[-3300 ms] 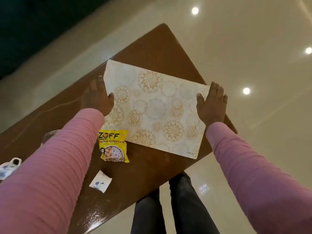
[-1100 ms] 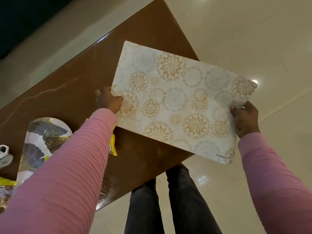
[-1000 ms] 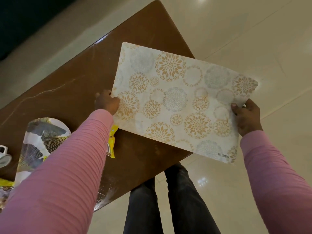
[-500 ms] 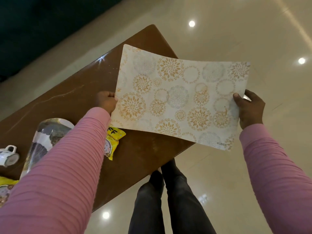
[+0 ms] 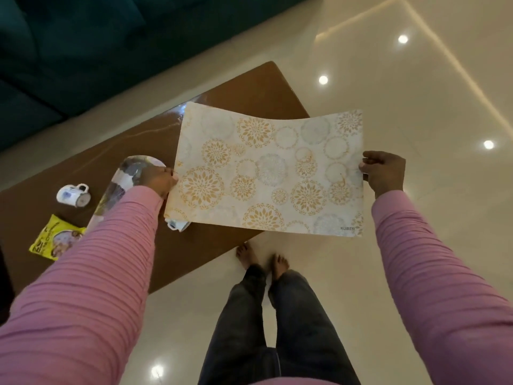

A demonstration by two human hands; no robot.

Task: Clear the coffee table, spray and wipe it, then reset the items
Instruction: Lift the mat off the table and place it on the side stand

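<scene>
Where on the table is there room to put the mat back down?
The far end of the table, beyond the mat, is bare. So is the near strip by the edge. It is crowded at the left: mug, plate, yellow packet, and a small white item under the mat.

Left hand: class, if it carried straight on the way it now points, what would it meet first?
The left hand grips the placemat edge, pointing away across the coffee table. Beyond it lies bare tabletop, then floor; the way looks free, though depth is unclear.
</scene>
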